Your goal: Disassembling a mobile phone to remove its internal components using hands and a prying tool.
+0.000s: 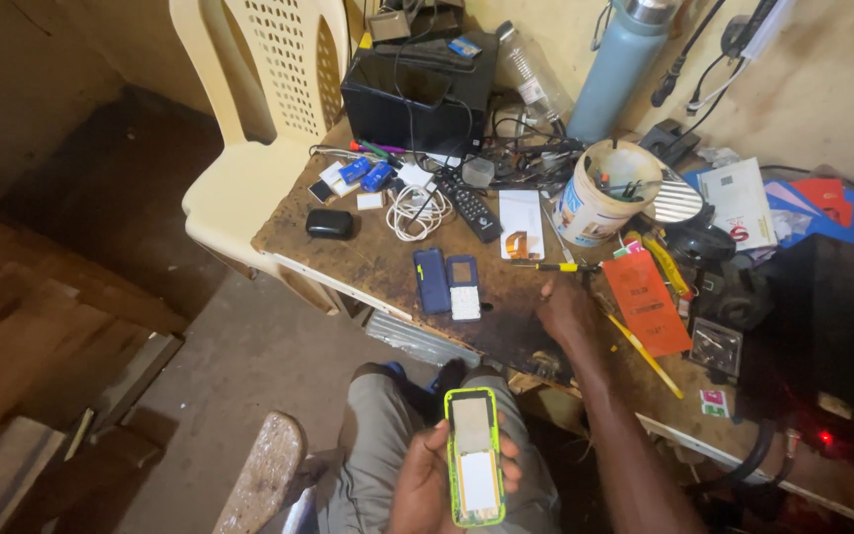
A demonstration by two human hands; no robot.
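Green phone [474, 457], back cover off, gripped in left hand [437, 475] over the lap, below the table's [368, 262] front edge. Right hand [565, 309] rests on the table near the front edge, fingers curled loose, holding nothing, just beside a yellow screwdriver [560, 266]. Blue phone [431, 281] and keypad phone [464, 288] lie side by side left of it. White bucket [595, 198] toward the back edge.

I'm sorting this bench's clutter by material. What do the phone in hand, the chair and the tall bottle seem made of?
The green-edged phone in the left hand looks like glossy plastic, judging by its bright moulded rim. The cream chair seems moulded matte plastic, with a perforated back. The tall grey-blue bottle is probably coated metal, given its steel-looking cap.
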